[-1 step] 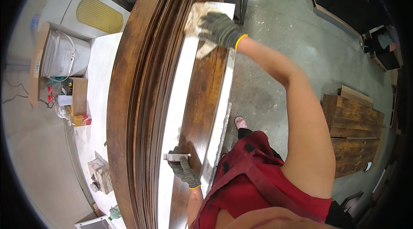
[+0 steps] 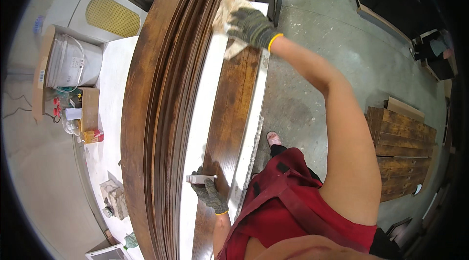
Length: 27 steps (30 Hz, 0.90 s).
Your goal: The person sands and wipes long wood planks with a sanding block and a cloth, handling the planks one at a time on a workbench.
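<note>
A brown wood-grain plank [image 2: 227,108] lies lengthwise on a white-topped bench [image 2: 200,128]. At its far end my right hand [image 2: 251,26], in a dark knit glove with a yellow cuff, is closed on a crumpled, stained beige cloth [image 2: 225,13]. The cloth lies over the plank's far end, and part of it hangs toward me. Nearer to me, my gloved left hand [image 2: 210,194] is closed around a small, flat, pale grey piece [image 2: 200,179] at the plank's left edge. Its exact kind is hard to make out.
Tall brown planks [image 2: 146,113] stand packed close along the plank's left. Beyond them are a white bucket [image 2: 68,60], a cardboard box [image 2: 90,108] and a stained block [image 2: 113,196]. More planks [image 2: 403,138] are stacked on the grey floor at right.
My right hand and the cloth have shifted slightly farther away along the plank. My left hand stays in place with the pale piece.
</note>
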{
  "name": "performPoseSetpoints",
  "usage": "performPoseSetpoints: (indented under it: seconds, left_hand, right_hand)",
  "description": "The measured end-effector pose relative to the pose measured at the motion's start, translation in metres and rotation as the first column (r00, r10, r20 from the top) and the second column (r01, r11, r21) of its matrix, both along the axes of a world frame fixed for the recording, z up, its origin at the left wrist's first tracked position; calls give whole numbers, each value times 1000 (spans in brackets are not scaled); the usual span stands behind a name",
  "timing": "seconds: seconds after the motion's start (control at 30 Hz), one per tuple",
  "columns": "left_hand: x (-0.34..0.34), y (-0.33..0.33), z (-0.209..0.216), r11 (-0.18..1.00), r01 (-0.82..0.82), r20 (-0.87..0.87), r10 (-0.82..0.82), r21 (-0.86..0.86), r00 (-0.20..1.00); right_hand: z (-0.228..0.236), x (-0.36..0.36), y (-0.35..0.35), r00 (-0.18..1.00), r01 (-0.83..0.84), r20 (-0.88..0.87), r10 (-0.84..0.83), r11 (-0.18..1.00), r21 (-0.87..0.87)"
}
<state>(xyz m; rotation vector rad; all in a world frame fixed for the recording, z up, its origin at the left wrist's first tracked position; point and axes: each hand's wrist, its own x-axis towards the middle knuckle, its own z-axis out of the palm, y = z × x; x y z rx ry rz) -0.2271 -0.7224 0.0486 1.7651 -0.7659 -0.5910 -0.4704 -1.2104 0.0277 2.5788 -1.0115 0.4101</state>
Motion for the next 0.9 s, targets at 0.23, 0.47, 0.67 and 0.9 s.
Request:
performPoseSetpoints:
  seconds: [0.23,0.47,0.67,0.9]
  left_hand:
    - [-1,1,-1,999,-39,-28,40,22,999]
    - [3,2,-4,999,-27,85,23,47,996]
    - [1,3,-3,999,-41,-8,41,30,999]
    - [-2,-3,1,1000,19,33,-18,-24,999]
  right_hand:
    - [0,-9,-87,890,336,203,-408,888,313]
    - [-16,-61,-140,774,606,-132,-619,664,437]
    - [6,-100,-75,899,379,207,-386,922,77]
    - [-6,37,171,768,-566,582,267,709,422]
